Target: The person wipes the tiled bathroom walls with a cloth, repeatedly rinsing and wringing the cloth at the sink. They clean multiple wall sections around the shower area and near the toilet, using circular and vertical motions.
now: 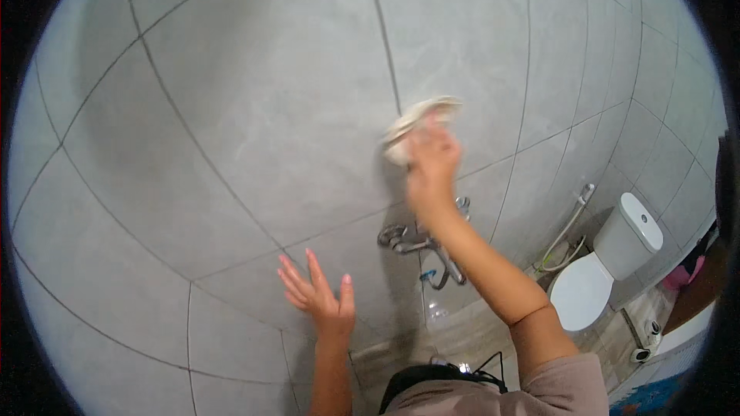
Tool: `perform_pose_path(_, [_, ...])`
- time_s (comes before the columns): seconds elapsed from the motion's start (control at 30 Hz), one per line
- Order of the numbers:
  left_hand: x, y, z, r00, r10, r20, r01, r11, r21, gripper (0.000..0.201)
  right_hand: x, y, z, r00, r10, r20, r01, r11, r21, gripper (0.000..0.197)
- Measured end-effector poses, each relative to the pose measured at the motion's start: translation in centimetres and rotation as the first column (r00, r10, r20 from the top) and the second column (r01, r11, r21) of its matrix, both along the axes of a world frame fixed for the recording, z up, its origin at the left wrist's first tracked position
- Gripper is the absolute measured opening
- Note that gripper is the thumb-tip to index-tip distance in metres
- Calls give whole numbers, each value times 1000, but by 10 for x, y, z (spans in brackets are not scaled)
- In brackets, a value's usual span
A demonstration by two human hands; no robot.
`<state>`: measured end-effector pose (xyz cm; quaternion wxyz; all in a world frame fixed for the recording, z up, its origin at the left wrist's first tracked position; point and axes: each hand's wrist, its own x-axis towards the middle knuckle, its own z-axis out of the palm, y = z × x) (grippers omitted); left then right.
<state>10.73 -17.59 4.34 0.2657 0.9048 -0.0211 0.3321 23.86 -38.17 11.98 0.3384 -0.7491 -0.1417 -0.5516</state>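
My right hand [433, 166] presses a cream-coloured cloth [416, 119] against the grey tiled wall [308, 108], above a metal mixer tap [420, 244]. The hand and cloth are slightly blurred, and the fingers are partly hidden by the cloth. Lower and to the left, my left hand [320, 296] is raised before the wall with its fingers spread and nothing in it. Whether its fingertips touch the tiles I cannot tell. The right forearm passes in front of part of the tap.
A white toilet [586, 289] stands at the right, with a hand-spray hose [569, 235] on the wall beside it. Below the tap hangs a dark curved spout or hose [439, 277]. A pink item [684, 271] lies at the far right.
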Motion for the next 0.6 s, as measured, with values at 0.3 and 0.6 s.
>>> perform_pose_path(0.3, [66, -58, 53, 949, -32, 312, -9, 991, 130, 69, 34, -44, 180, 716, 80, 693, 443, 716, -540, 37])
perform_pose_path(0.6, [106, -85, 56, 978, 7, 207, -55, 971, 231, 72, 54, -116, 170, 794, -158, 588, 294, 945, -143, 42])
